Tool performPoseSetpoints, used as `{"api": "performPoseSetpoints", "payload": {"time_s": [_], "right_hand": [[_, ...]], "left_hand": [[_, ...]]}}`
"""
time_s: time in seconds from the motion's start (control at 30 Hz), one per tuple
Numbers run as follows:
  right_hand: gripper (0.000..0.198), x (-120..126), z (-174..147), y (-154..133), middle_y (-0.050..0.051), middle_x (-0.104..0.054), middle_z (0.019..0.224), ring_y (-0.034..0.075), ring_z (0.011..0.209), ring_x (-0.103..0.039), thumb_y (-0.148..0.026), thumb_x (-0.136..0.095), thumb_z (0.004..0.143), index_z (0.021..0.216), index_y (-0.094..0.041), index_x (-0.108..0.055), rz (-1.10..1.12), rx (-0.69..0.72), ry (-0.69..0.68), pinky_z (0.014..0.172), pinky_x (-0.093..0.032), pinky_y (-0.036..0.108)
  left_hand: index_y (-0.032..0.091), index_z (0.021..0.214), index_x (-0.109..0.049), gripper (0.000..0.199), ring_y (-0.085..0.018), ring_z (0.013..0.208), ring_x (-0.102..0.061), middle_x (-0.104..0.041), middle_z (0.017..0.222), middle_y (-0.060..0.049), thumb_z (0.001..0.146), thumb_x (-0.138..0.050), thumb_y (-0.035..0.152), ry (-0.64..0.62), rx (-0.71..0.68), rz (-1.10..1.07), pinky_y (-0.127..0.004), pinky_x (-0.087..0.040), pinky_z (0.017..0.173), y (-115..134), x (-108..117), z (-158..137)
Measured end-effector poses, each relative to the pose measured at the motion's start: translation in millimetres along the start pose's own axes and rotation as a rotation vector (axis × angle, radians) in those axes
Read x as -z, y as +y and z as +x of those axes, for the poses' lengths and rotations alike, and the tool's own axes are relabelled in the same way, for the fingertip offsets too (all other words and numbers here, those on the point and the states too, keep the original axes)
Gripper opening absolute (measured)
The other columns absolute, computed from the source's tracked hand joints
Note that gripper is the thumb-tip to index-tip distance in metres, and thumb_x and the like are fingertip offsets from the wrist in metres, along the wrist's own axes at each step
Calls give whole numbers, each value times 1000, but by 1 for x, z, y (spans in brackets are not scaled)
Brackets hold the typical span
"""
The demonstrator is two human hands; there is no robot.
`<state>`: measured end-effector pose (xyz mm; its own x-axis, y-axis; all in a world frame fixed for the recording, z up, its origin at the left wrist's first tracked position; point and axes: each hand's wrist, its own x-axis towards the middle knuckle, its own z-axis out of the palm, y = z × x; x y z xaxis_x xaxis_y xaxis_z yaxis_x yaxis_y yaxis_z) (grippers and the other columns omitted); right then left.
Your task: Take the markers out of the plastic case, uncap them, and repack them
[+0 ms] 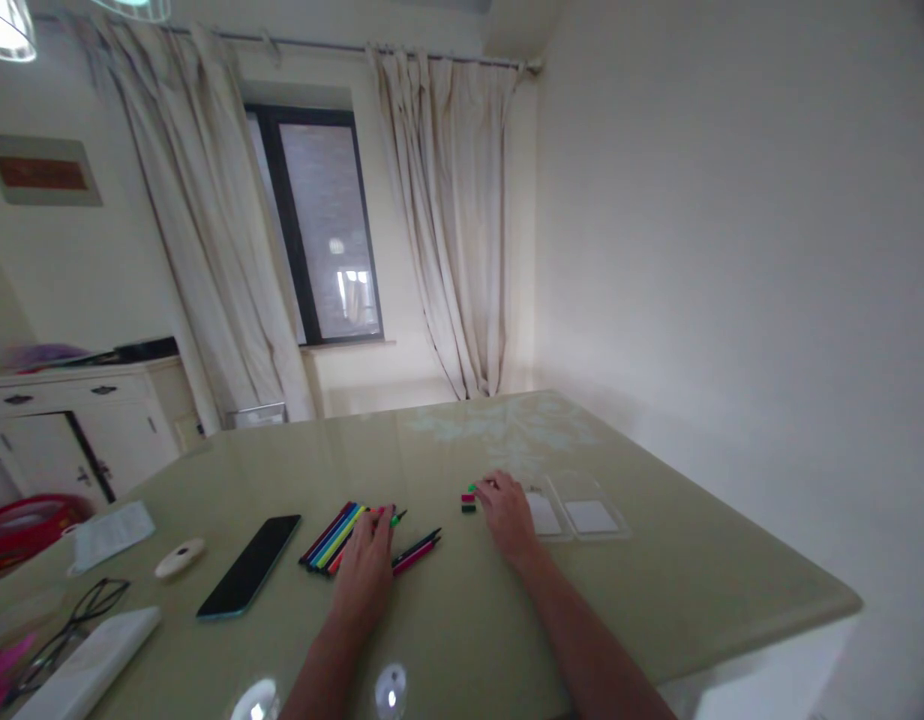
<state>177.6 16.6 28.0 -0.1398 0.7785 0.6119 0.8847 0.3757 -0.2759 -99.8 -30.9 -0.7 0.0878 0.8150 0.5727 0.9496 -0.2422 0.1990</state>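
Observation:
My left hand [367, 560] rests over a row of coloured markers [332, 537], its fingers closed around a green marker [396, 520] whose dark uncapped tip points right. Just right of that hand lie two more uncapped markers [417, 552], one black and one dark pink. Farther right, my right hand [505, 515] pinches a small green cap [472, 488] at its fingertips. Below that cap, a pink and a dark green cap [468, 503] lie side by side on the table. The right hand partly covers a clear plastic case [591, 516] with white inserts, lying opened flat.
A black phone [250, 567] lies left of the markers. Farther left are a white oval object [180, 558], a pale face mask [113, 535], eyeglasses [79, 620] and a white box [91, 665]. The green table [619, 620] meets a wall on the right.

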Motion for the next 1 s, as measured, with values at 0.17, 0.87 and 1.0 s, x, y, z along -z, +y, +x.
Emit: {"api": "performPoseSetpoints", "payload": {"time_s": [0.17,0.87,1.0], "right_hand": [[13,-11,-6,-28,6,-71,107,22,106,-62,-26,-62,99,101,-22,-75,-130,141,-251,91,-41,33],[22,-7,-7,-31,10,-73,105,24,103,-63,-17,-52,99,103,-18,-73,-208,53,-328,89,-37,36],[25,-10,-7,-30,12,-73,105,24,103,-64,-14,-48,99,108,-16,-71,-212,14,-313,90,-37,37]], "left_hand": [[20,136,-60,42,-27,120,-62,-64,125,-12,98,-43,25,-92,51,-150,-42,-51,102,4,-12,-2],[20,112,-73,35,-32,109,-65,-73,113,-13,100,-44,35,-62,292,131,-44,-49,96,-10,22,-3],[22,107,-74,31,-30,107,-65,-73,108,-9,99,-50,40,-144,285,210,-41,-49,93,-9,28,-4]]}}
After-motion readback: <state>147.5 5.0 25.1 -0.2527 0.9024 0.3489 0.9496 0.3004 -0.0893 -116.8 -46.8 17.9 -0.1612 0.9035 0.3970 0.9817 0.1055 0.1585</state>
